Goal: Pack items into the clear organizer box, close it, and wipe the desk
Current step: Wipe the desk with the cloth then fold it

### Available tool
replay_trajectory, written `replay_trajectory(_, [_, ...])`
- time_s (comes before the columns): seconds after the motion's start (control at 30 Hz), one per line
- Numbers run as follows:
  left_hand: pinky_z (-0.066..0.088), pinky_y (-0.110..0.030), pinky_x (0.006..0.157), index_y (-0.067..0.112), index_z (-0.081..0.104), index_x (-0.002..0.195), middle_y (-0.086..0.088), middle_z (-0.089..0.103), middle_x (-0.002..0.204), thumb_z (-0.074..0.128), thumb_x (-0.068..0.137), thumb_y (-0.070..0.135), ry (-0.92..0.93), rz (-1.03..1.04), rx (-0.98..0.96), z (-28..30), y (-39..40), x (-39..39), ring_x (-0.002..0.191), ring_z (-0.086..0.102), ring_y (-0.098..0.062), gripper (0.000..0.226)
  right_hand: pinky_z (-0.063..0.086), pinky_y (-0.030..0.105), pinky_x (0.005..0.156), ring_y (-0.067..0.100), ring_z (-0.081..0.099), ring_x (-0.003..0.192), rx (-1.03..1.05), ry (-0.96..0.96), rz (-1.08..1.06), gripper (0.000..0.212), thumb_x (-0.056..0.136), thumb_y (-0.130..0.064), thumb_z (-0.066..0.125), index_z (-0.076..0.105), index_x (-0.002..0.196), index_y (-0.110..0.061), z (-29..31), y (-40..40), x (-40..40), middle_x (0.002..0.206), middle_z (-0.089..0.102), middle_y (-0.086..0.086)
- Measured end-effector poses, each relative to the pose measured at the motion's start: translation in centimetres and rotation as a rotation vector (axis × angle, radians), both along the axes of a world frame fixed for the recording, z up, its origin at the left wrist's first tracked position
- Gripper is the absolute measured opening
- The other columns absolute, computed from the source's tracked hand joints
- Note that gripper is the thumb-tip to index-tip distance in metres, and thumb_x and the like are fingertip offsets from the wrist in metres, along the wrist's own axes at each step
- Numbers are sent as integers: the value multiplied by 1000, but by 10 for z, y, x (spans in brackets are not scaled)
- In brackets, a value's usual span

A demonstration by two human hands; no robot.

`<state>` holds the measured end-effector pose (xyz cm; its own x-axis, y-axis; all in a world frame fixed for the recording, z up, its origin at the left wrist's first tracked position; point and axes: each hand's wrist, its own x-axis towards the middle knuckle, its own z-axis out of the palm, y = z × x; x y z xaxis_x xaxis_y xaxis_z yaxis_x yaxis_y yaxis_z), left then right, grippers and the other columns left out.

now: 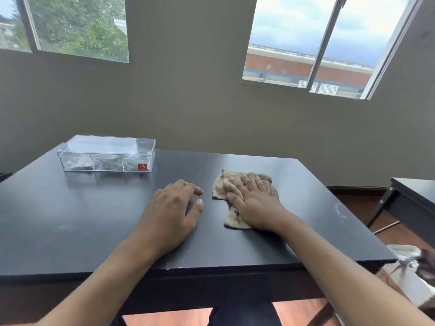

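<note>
Desk [70, 208]: a black desk is standing against the grey wall under two windows, and everything else is sitting on its top.
Organizer box [107, 153]: the clear organizer box is sitting at the desk's far left corner with its lid down; dark and grey items are showing through its front compartments (too blurred to name), and a red sticker [142, 166] is sitting at the front's right end.
Cloth [244, 196]: a beige, mottled cloth is lying crumpled on the desk, right of centre, well apart from the box.
Right hand [253, 203]: it is pressing flat on the cloth, fingers straight and spread, gripping nothing.
Left hand [173, 208]: it is resting palm-down on the desk's middle, just beside the cloth without touching it, fingers relaxed and a little arched, holding nothing.
Second table [414, 203]: another black table is standing off the desk's right edge, on the wooden floor.
</note>
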<state>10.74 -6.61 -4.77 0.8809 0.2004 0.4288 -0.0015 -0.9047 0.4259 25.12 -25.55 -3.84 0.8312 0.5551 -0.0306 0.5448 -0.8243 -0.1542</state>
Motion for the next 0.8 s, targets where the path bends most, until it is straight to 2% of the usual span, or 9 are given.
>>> replay_trajectory(0.07, [45,-37,96,33,64,115,16,62,116,45,96,48,-56,-15,-20,4,-3,0,89,56,-8,32,-7,52,124,17,-14,156,21,-22,98,57,102,-61,17,3,156,-51,-2,-17,-29,170,-6,-12])
replay_trajectory(0.1, [46,-37,96,33,64,115,17,62,116,45,96,49,-66,-24,-16,6,-5,2,90,57,-8,31,-7,50,124,14,-15,155,31,-29,141,56,102,-60,18,3,155,-53,-2,-27,-40,170,-5,-15])
replay_trajectory(0.27, [43,-39,101,31,63,122,14,62,120,43,95,53,-11,-99,76,10,-25,17,110,60,-11,40,-7,36,125,-3,-16,151,55,-33,278,49,104,-57,22,9,151,-63,0,-85,-60,164,-5,-32])
replay_trajectory(0.37, [41,-37,103,31,60,127,12,61,124,41,98,52,40,-128,121,9,-40,34,117,57,-13,40,-3,34,126,-7,-14,151,60,-9,288,51,99,-64,15,11,150,-64,0,-104,-42,163,-2,-35])
replay_trajectory(0.5, [42,-39,100,32,59,122,10,62,119,37,99,51,86,-137,190,4,-53,47,113,55,-16,38,-2,35,127,-4,-9,152,64,6,174,59,87,-72,8,13,145,-68,-3,-111,8,164,1,-31])
replay_trajectory(0.57, [41,-37,98,32,60,117,12,62,114,33,96,51,93,-135,214,0,-54,47,110,54,-14,39,0,38,127,0,-4,154,66,-12,84,59,90,-70,13,13,149,-61,-5,-112,44,165,4,-27])
replay_trajectory(0.67, [40,-36,96,33,61,114,14,62,110,32,96,49,75,-132,179,-3,-52,44,107,54,-13,38,4,42,126,6,2,155,69,-42,-80,56,103,-56,26,18,157,-44,-7,-106,92,167,10,-20])
replay_trajectory(0.8, [41,-36,94,33,62,111,14,61,106,36,95,46,45,-124,169,-5,-54,42,104,54,-13,33,7,47,125,13,6,156,70,-60,-220,60,102,-56,25,22,158,-36,-4,-89,135,169,13,-13])
